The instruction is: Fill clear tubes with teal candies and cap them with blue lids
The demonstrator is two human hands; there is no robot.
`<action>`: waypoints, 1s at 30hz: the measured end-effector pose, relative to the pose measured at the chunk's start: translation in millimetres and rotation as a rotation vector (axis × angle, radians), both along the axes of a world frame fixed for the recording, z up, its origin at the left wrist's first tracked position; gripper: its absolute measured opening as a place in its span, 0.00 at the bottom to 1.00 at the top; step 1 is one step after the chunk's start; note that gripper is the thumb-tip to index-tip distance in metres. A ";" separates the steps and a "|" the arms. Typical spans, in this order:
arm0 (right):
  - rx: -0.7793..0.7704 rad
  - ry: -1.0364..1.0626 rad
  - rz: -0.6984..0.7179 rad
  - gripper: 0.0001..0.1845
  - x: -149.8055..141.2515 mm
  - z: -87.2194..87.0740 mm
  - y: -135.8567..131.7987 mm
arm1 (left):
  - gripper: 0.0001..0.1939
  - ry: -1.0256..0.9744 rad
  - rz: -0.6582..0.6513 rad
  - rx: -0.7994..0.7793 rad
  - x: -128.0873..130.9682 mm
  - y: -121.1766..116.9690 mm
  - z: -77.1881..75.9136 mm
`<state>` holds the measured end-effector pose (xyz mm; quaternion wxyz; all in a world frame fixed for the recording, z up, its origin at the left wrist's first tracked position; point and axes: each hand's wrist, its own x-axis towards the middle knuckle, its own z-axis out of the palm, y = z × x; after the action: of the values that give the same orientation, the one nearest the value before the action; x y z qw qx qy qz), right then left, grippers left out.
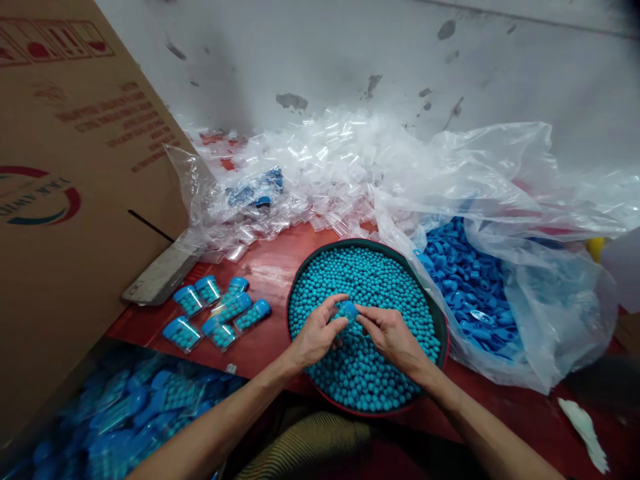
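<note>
Over a round dark tub point(442, 333) full of small blue balls point(370, 390), both of my hands meet around one small clear container with a blue cap point(349, 311). My left hand point(320, 333) grips its body between thumb and fingers. From the other side, the fingertips of my right hand point(387, 333) pinch the blue cap. What the container holds is partly hidden by my fingers. Left of the tub, several capped clear containers with blue balls inside point(182, 333) lie on the red table point(270, 267).
Clear empty containers point(320, 180) are heaped along the wall. A plastic bag point(545, 313) of blue caps point(465, 287) lies right of the tub. A large cardboard box point(75, 233) stands at left, beside a grey bar point(163, 270). Filled containers point(115, 413) pile below the table edge.
</note>
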<state>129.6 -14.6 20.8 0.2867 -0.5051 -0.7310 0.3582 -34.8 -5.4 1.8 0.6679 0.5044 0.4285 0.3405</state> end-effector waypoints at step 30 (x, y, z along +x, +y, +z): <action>0.070 -0.198 0.010 0.39 -19.8 7.3 -14.5 | 0.19 -0.050 0.085 0.148 12.2 -9.3 19.3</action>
<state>109.8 -29.1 28.1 0.2286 -0.5240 -0.7704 0.2824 -22.7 -14.6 21.1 0.6241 0.5253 0.4064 0.4116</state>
